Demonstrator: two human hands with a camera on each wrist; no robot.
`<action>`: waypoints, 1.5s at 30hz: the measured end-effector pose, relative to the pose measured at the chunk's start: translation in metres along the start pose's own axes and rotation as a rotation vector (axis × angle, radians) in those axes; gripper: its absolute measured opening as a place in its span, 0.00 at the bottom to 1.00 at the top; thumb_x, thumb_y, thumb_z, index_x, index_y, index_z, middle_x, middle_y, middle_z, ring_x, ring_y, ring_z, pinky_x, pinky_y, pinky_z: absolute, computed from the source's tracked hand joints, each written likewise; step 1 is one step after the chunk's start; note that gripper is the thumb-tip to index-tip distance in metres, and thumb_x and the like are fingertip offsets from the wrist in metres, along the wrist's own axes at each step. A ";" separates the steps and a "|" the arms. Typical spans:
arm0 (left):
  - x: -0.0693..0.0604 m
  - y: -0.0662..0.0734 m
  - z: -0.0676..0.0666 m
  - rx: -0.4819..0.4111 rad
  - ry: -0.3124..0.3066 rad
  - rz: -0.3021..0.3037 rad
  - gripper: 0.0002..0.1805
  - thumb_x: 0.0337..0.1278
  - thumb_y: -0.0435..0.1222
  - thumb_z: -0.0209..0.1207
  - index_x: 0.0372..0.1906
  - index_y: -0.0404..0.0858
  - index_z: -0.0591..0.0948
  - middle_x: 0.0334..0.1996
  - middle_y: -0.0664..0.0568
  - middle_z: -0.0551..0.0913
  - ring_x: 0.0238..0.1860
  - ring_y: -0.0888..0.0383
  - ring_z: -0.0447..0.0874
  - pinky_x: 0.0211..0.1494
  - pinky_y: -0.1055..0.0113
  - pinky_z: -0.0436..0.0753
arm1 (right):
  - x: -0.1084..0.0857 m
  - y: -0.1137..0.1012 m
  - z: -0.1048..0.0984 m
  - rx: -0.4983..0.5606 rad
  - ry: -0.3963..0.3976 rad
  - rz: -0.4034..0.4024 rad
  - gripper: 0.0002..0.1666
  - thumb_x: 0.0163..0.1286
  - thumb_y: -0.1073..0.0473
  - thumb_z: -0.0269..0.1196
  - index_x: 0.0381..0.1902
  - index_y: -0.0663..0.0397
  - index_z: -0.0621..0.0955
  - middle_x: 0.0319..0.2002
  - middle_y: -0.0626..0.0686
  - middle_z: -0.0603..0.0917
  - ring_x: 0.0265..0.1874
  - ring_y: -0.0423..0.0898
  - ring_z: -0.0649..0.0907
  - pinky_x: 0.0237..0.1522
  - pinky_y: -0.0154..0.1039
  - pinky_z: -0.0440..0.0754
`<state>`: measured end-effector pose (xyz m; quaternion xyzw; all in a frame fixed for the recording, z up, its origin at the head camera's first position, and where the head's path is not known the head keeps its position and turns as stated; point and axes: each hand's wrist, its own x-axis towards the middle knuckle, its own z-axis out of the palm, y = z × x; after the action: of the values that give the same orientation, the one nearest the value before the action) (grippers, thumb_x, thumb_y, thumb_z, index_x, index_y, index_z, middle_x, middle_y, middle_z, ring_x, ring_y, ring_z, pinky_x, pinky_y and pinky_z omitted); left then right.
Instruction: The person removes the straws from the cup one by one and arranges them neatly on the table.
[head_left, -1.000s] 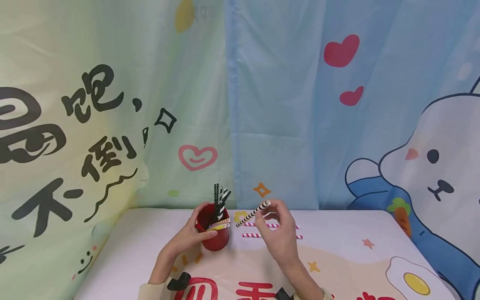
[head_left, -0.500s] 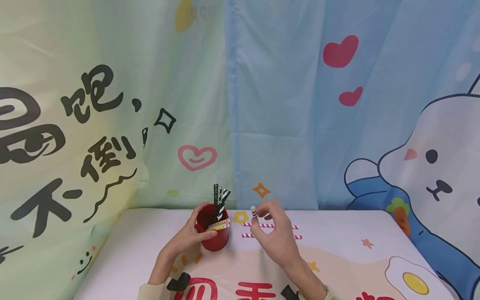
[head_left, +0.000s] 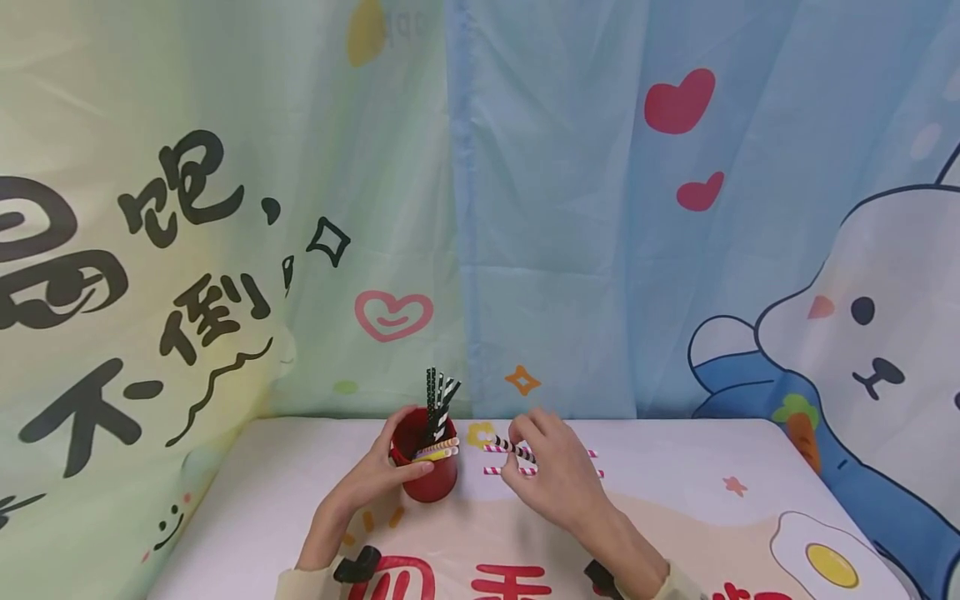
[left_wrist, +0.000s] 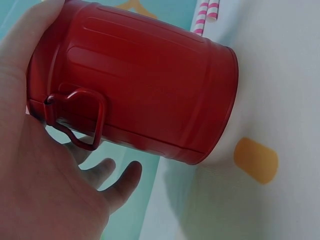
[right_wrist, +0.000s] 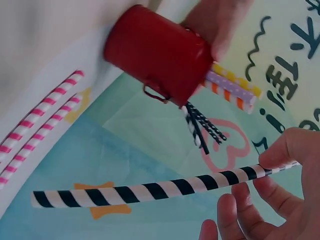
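My left hand [head_left: 375, 467] grips a small red metal bucket [head_left: 435, 487] by its rim, the thumb on the near side. Black-and-white paper straws [head_left: 442, 404] stand up in it, and yellow, purple and orange-striped straws [right_wrist: 232, 87] lean out at its mouth. To the right, my right hand [head_left: 558, 475] pinches one black-and-white striped straw [right_wrist: 145, 193] between thumb and fingertips, held above the table and apart from the bucket. In the left wrist view a wire handle [left_wrist: 97, 115] shows on the bucket's side.
Two pink-and-white striped straws [right_wrist: 37, 117] lie side by side on the table, partly behind my right hand in the head view. A printed cloth covers the tabletop [head_left: 705, 475]. Behind it hangs a patterned curtain [head_left: 547, 208].
The striped straw in my right hand has swung round, its free end now pointing up and left instead of down and left. My left hand and the bucket stay in place.
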<state>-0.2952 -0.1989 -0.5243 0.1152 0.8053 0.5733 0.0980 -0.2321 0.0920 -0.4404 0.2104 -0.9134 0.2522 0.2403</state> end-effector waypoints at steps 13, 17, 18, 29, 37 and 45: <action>-0.001 0.000 0.000 -0.002 0.004 -0.007 0.52 0.53 0.46 0.72 0.77 0.60 0.53 0.74 0.50 0.61 0.75 0.46 0.58 0.70 0.39 0.71 | -0.014 0.019 0.022 -0.246 -0.178 -0.077 0.11 0.56 0.58 0.63 0.39 0.44 0.78 0.35 0.46 0.76 0.36 0.45 0.73 0.41 0.42 0.73; -0.001 -0.001 0.000 -0.006 0.000 -0.008 0.52 0.53 0.46 0.72 0.77 0.60 0.53 0.74 0.50 0.61 0.75 0.46 0.58 0.71 0.39 0.71 | -0.019 0.026 0.034 -0.311 -0.256 -0.059 0.14 0.57 0.57 0.63 0.43 0.46 0.80 0.36 0.48 0.76 0.37 0.47 0.72 0.41 0.43 0.72; -0.001 -0.002 0.000 -0.008 -0.002 -0.005 0.52 0.53 0.45 0.72 0.77 0.59 0.53 0.75 0.50 0.61 0.75 0.46 0.58 0.70 0.39 0.71 | -0.020 0.028 0.037 -0.325 -0.266 -0.060 0.14 0.57 0.57 0.63 0.43 0.47 0.80 0.35 0.48 0.75 0.37 0.48 0.72 0.41 0.43 0.71; -0.001 -0.001 -0.001 -0.014 -0.005 0.008 0.51 0.54 0.45 0.72 0.78 0.58 0.53 0.74 0.50 0.61 0.75 0.46 0.58 0.70 0.40 0.71 | -0.024 0.042 0.067 -0.396 -0.355 -0.040 0.17 0.57 0.59 0.62 0.46 0.47 0.81 0.37 0.50 0.76 0.38 0.49 0.73 0.41 0.46 0.73; -0.001 -0.001 0.000 -0.015 -0.005 0.002 0.51 0.53 0.45 0.72 0.77 0.60 0.53 0.74 0.50 0.62 0.75 0.47 0.58 0.69 0.40 0.73 | -0.029 0.051 0.080 -0.381 -0.337 -0.082 0.16 0.57 0.59 0.64 0.45 0.52 0.81 0.38 0.53 0.78 0.41 0.52 0.76 0.44 0.50 0.76; 0.000 -0.003 0.000 -0.007 -0.008 0.031 0.50 0.55 0.44 0.71 0.78 0.58 0.53 0.74 0.51 0.61 0.75 0.47 0.58 0.72 0.40 0.70 | -0.032 0.053 0.086 -0.376 -0.308 -0.117 0.14 0.54 0.60 0.64 0.40 0.53 0.81 0.36 0.53 0.79 0.37 0.52 0.77 0.37 0.48 0.75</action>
<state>-0.2954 -0.2001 -0.5272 0.1295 0.8011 0.5770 0.0926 -0.2619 0.0934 -0.5425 0.2507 -0.9564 0.0285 0.1472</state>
